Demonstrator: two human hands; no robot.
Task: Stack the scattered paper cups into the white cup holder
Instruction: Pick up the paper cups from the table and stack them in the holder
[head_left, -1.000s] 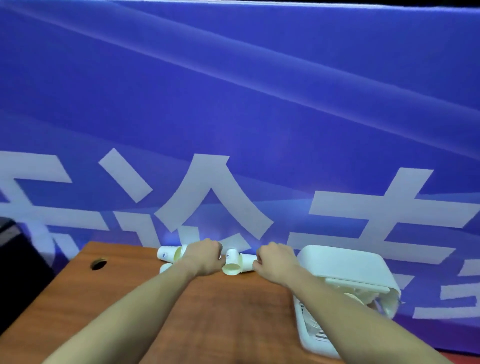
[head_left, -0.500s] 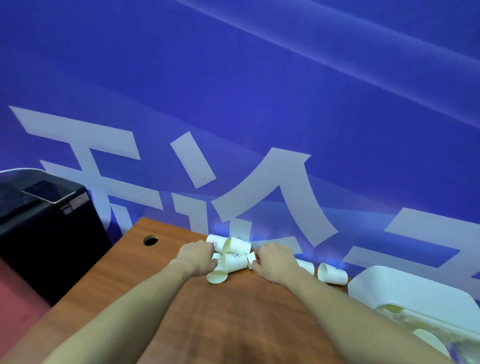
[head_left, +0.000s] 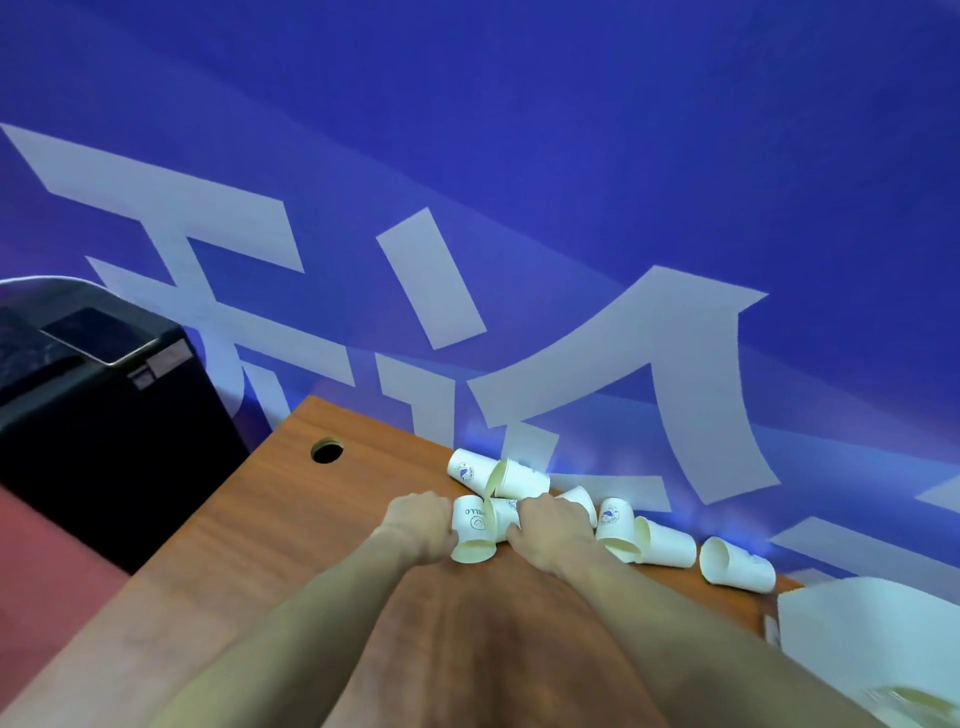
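Observation:
Several white paper cups lie scattered along the far edge of the wooden table (head_left: 270, 545). My left hand (head_left: 418, 525) grips one upside-down cup (head_left: 470, 530) with blue print. My right hand (head_left: 550, 530) curls around a second cup (head_left: 506, 512) lying beside it; most of that cup is hidden. More cups lie on their sides behind (head_left: 514, 478) and to the right (head_left: 667, 543), (head_left: 735, 564). The white cup holder (head_left: 872, 634) shows at the lower right corner, cut off by the frame.
A blue banner with large white characters (head_left: 519, 208) hangs right behind the table. A black machine (head_left: 98, 405) stands to the left of the table. A round cable hole (head_left: 327, 450) sits near the table's far left corner.
The view has swung left and down, so the cup holder slid to the right edge. Both hands stayed on the cups at the far edge and drew them closer together.

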